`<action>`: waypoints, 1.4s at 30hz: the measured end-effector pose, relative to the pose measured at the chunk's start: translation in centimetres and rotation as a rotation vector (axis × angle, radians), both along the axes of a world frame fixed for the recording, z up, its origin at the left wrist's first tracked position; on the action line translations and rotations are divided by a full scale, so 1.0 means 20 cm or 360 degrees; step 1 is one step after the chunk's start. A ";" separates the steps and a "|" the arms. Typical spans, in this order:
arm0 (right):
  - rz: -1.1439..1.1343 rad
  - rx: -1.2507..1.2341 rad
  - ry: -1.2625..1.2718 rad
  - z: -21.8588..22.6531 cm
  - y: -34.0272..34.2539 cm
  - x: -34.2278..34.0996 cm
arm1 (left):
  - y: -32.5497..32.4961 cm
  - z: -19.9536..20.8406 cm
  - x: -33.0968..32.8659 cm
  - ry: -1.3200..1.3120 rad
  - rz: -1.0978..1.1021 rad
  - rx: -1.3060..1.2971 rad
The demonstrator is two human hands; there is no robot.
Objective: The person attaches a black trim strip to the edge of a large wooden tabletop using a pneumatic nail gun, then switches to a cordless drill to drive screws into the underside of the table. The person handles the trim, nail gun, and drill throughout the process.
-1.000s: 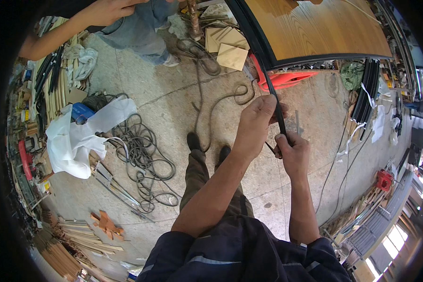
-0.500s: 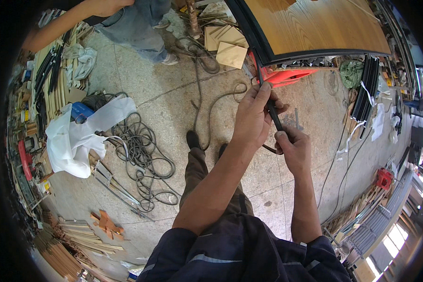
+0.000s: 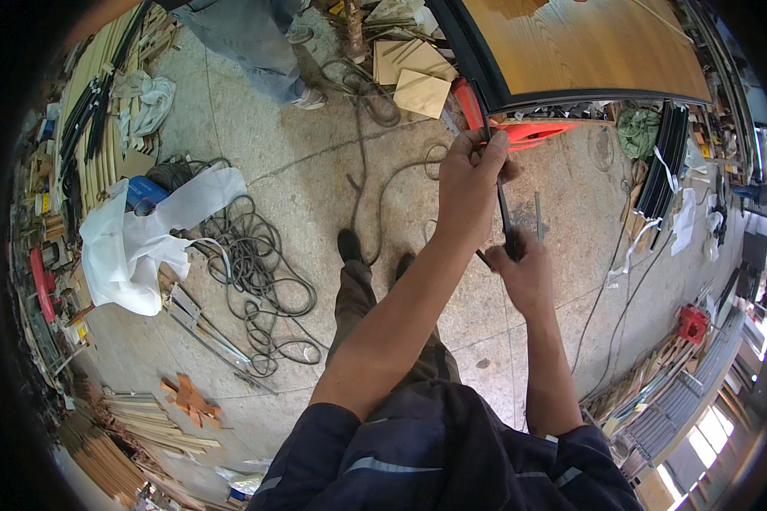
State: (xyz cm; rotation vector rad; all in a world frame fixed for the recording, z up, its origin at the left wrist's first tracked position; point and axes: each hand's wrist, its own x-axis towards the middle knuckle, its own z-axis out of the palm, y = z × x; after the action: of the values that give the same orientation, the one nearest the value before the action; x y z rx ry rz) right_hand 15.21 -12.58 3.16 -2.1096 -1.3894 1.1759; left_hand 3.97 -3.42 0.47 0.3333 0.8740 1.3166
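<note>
Apparently to keep it steady at two points, we pinch the long, thin black strip (image 3: pixel 504 209) between the fingers of our left hand (image 3: pixel 467 183) and right hand (image 3: pixel 527 274), over the grey concrete floor (image 3: pixel 315 196), near the black-edged brown wood-grain panel (image 3: pixel 601 51).

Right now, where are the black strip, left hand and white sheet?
Black strip (image 3: pixel 504 209), head view: an uncovered stretch.
Left hand (image 3: pixel 470 183), head view: its back.
White sheet (image 3: pixel 135 255), head view: crumpled middle.

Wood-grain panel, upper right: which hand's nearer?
Left hand: in view, just below the lower-left corner of the wood-grain panel. Right hand is farther below, nearer the body.
</note>
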 end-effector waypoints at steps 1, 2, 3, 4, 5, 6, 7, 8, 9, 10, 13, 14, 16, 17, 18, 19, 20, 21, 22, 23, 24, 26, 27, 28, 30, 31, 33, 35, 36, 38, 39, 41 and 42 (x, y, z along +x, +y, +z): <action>0.0003 -0.0013 -0.0072 -0.02 -0.06 0.02 | 0.01 0.00 0.01 0.0051 0.0008 0.0010; 0.0019 -0.0144 -0.0152 -0.03 -0.11 0.05 | 0.02 0.00 0.02 0.0115 0.0015 0.0024; -0.0006 -0.0106 -0.0146 -0.05 -0.17 0.09 | 0.03 -0.01 0.03 0.0183 0.0025 0.0040; -0.0037 -0.0072 -0.0138 -0.08 -0.25 0.13 | 0.04 0.00 0.04 0.0252 0.0029 0.0053; -0.0070 -0.0038 -0.0130 -0.10 -0.32 0.17 | 0.05 0.01 0.04 0.0250 0.0027 0.0051; -0.0103 -0.0125 -0.0087 -0.09 -0.38 0.20 | 0.06 0.04 0.03 0.0253 0.0026 0.0042; -0.0137 -0.0205 -0.0045 -0.09 -0.43 0.25 | 0.07 0.06 0.03 0.0254 0.0024 0.0041; -0.0171 -0.0285 -0.0002 -0.09 -0.47 0.27 | 0.06 0.06 0.04 0.0140 0.0043 0.0035; -0.0266 -0.0277 0.0057 -0.09 -0.51 0.28 | 0.06 0.06 0.04 0.0026 0.0058 0.0034; -0.0359 -0.0268 0.0117 -0.09 -0.55 0.29 | 0.06 0.06 0.04 -0.0088 0.0074 0.0032; -0.0467 -0.0258 0.0221 -0.08 -0.58 0.28 | 0.04 0.05 0.04 -0.0394 0.0083 -0.0015; -0.0441 -0.0273 0.0235 -0.08 -0.57 0.28 | 0.04 0.04 0.04 -0.0422 0.0061 0.0010; -0.0370 -0.0317 0.0263 -0.06 -0.56 0.28 | 0.04 0.03 0.04 -0.0406 0.0055 0.0054; -0.0325 -0.0343 0.0277 -0.04 -0.55 0.28 | 0.04 0.03 0.03 -0.0398 0.0053 0.0075; -0.0279 -0.0369 0.0280 -0.02 -0.54 0.28 | 0.05 0.02 0.03 -0.0381 0.0054 0.0070; -0.0309 -0.0359 0.0347 -0.01 -0.54 0.28 | 0.07 0.02 0.02 -0.0363 0.0056 0.0065; -0.0338 -0.0349 0.0414 0.01 -0.54 0.27 | 0.08 0.02 0.01 -0.0345 0.0059 0.0060; -0.0362 -0.0338 0.0475 0.02 -0.54 0.27 | 0.09 0.03 0.00 -0.0308 0.0033 0.0023; -0.0357 -0.0350 0.0512 0.03 -0.53 0.27 | 0.10 0.04 -0.01 -0.0271 0.0007 -0.0014; -0.0351 -0.0363 0.0549 0.05 -0.52 0.27 | 0.11 0.05 -0.02 -0.0234 -0.0017 -0.0051; -0.0346 -0.0374 0.0585 0.06 -0.52 0.28 | 0.10 0.05 -0.04 -0.0221 -0.0052 -0.0051; -0.0326 -0.0377 0.0562 0.08 -0.49 0.28 | 0.09 0.03 -0.06 -0.0193 -0.0121 -0.0051; -0.0320 -0.0382 0.0552 0.09 -0.48 0.28 | 0.07 0.03 -0.07 -0.0243 -0.0145 -0.0061; -0.0332 -0.0387 0.0546 0.10 -0.47 0.29 | 0.05 0.03 -0.07 -0.0294 -0.0170 -0.0071; -0.0357 -0.0400 0.0530 0.13 -0.45 0.30 | -0.01 0.02 -0.08 -0.0409 -0.0194 -0.0080; -0.0358 -0.0408 0.0539 0.14 -0.45 0.30 | -0.04 0.01 -0.07 -0.0473 -0.0194 -0.0080; -0.0360 -0.0428 0.0553 0.15 -0.46 0.31 | -0.07 -0.02 -0.06 -0.0537 -0.0170 -0.0057; -0.0364 -0.0446 0.0612 0.15 -0.48 0.30 | -0.07 -0.04 -0.04 -0.0535 -0.0122 -0.0012; -0.0370 -0.0451 0.0646 0.15 -0.49 0.29 | -0.05 -0.02 -0.03 -0.0540 -0.0091 -0.0016; -0.0333 -0.0463 0.0605 0.18 -0.47 0.27 | 0.01 0.00 -0.02 -0.0549 -0.0028 -0.0027; -0.0316 -0.0470 0.0589 0.19 -0.46 0.25 | 0.03 0.00 -0.02 -0.0566 -0.0017 -0.0020; -0.0273 -0.0455 0.0622 0.22 -0.43 0.22 | 0.09 0.01 -0.03 -0.0600 0.0007 -0.0008; -0.0257 -0.0444 0.0638 0.22 -0.42 0.21 | 0.11 0.02 -0.03 -0.0558 0.0001 -0.0024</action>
State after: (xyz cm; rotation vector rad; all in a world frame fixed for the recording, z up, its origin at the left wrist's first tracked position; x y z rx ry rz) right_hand 19.32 -20.94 7.57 -1.9635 -0.9030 1.6876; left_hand 3.42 -1.14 0.79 0.0845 0.5878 1.3185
